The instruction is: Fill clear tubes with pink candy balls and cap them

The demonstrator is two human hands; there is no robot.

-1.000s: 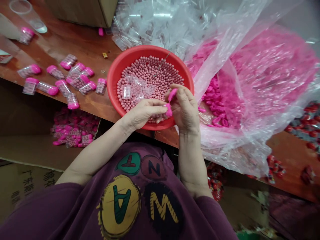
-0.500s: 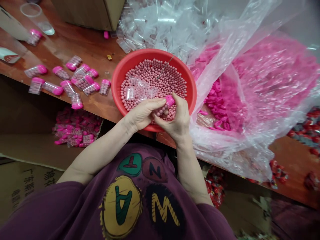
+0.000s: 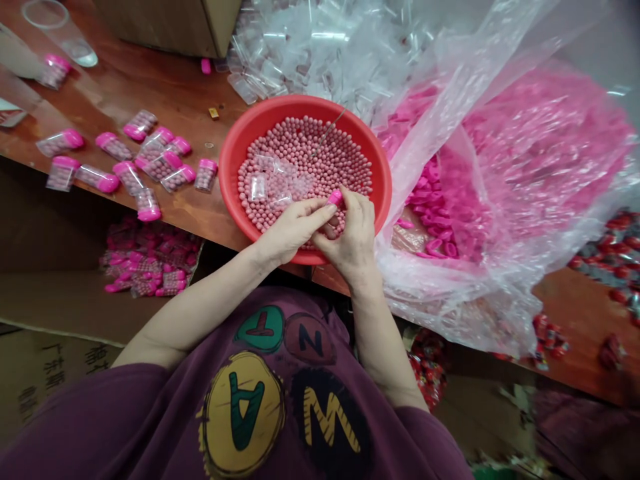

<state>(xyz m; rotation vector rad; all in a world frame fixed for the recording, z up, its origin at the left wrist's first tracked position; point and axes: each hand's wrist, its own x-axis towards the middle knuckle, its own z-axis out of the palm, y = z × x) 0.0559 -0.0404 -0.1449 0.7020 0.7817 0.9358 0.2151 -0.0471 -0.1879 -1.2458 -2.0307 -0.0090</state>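
Note:
Over the near side of a red basin, both hands hold one small clear bottle with a pink cap. My left hand is closed round its body, thumb lying along it, so most of the bottle is hidden. My right hand has its fingers at the cap and its thumb low near the body. Pink beads fill the basin, with several clear empty containers lying on them at the left. A thin wire-like piece leans from the beads over the rim.
Filled bottles with pink caps lie left on the wooden table; more sit in a box below. Clear containers are heaped behind the basin. A plastic bag of pink caps spreads right. A cardboard box stands at the back.
The bottle has turned in my hands and its cap shows less. My right fingers have closed in over the cap. The view has shifted slightly.

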